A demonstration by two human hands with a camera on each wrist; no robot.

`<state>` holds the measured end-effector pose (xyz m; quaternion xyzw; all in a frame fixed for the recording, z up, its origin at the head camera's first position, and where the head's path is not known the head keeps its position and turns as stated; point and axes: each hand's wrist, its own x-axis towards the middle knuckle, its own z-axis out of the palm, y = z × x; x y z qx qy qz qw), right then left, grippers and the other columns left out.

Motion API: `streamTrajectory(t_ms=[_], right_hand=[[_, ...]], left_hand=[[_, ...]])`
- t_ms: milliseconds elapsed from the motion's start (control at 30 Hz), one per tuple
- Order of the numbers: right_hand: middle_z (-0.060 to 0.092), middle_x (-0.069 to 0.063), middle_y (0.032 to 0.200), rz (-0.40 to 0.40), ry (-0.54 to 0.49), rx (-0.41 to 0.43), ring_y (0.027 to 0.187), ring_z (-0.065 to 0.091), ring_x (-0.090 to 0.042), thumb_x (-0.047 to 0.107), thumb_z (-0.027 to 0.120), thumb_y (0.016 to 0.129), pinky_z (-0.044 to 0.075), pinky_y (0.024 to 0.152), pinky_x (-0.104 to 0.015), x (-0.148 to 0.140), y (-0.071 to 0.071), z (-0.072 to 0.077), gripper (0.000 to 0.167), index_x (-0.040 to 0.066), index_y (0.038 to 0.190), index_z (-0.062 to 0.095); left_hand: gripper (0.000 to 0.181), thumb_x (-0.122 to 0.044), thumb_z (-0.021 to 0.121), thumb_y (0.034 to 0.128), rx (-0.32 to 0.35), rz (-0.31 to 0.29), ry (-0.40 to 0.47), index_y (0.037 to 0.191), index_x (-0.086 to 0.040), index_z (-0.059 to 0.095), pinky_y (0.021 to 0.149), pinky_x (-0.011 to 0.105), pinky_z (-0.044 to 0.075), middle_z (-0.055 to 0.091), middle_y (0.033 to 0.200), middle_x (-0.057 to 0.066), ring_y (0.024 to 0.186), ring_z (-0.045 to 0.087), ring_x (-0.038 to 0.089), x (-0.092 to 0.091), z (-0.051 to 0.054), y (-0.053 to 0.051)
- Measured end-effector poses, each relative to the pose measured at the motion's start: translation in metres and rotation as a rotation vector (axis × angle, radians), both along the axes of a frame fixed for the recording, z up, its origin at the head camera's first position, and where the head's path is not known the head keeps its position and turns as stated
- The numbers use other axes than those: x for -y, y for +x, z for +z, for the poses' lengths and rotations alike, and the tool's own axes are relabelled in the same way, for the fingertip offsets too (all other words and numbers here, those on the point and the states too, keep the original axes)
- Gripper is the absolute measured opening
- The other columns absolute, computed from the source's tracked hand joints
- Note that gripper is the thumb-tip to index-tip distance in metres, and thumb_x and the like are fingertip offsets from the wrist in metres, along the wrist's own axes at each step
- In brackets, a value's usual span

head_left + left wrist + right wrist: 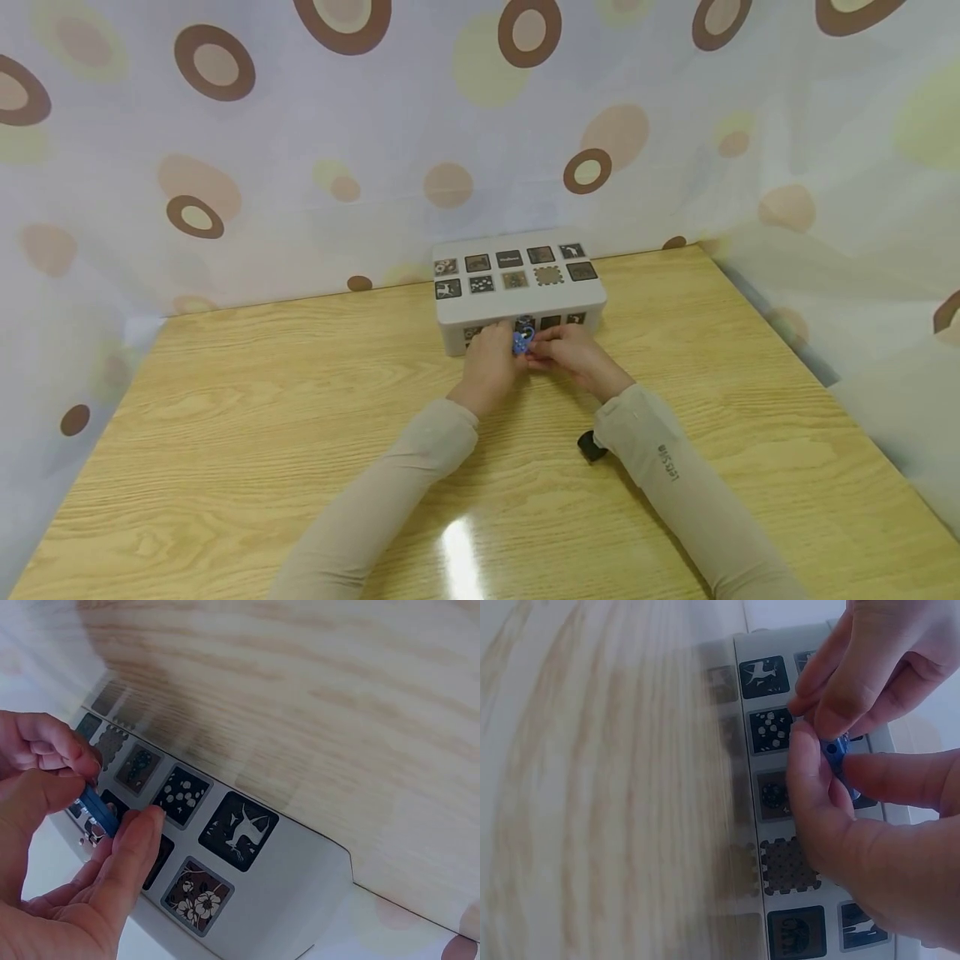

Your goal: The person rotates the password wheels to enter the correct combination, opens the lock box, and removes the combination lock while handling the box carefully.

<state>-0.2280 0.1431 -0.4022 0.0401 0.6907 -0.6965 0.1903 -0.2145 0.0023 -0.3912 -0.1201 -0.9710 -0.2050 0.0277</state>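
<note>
A small blue padlock [522, 342] with a curved shackle is held between both hands in front of the white box [517, 302]. My left hand [489, 365] pinches it from the left. From the right, the fingertips of my right hand [576, 353] grip it too. Close up in the left wrist view, the blue padlock [100, 811] is seen edge-on between thumb and fingers. A dark round hole shows on the padlock [832, 749] in the right wrist view; fingers cover much of the rest.
Square dark picture stickers [481, 284] cover the box's top and front. The box stands at the back of a wood-grain table [300, 400], near a dotted cloth [390, 150]. A small black object [592, 446] is beside the right cuff.
</note>
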Motion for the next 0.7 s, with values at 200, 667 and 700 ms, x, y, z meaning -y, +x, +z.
streamTrajectory(t_ms=[200, 667, 700], right_hand=[[0.062, -0.019, 0.086, 0.026, -0.029, -0.008, 0.068, 0.066, -0.013, -0.008, 0.053, 0.093, 0.059, 0.074, -0.026, -0.0027, -0.0045, -0.0061, 0.019, -0.022, 0.106, 0.052], [0.059, -0.011, 0.083, 0.066, 0.037, 0.021, 0.068, 0.063, -0.01, -0.009, 0.045, 0.097, 0.058, 0.078, -0.024, -0.0062, 0.0019, -0.0005, 0.022, -0.024, 0.112, 0.048], [0.059, -0.01, 0.083, 0.072, 0.034, 0.016, 0.068, 0.063, -0.01, -0.009, 0.045, 0.096, 0.058, 0.078, -0.024, -0.0071, 0.0019, -0.0013, 0.02, -0.023, 0.11, 0.049]], left_hand=[[0.024, -0.014, 0.076, 0.0811, 0.001, -0.024, -0.01, 0.096, 0.0, 0.063, 0.072, 0.039, 0.057, 0.068, 0.094, 0.015, 0.088, 0.067, 0.029, 0.0018, 0.0027, -0.0021], [0.027, -0.016, 0.075, 0.0819, -0.017, -0.033, -0.039, 0.099, -0.001, 0.06, 0.066, 0.038, 0.055, 0.068, 0.091, 0.013, 0.083, 0.066, 0.027, -0.004, 0.0004, 0.0018], [0.027, -0.016, 0.075, 0.0818, -0.025, -0.037, -0.036, 0.099, -0.002, 0.06, 0.065, 0.037, 0.055, 0.068, 0.09, 0.013, 0.082, 0.066, 0.027, -0.0038, -0.0001, 0.0024]])
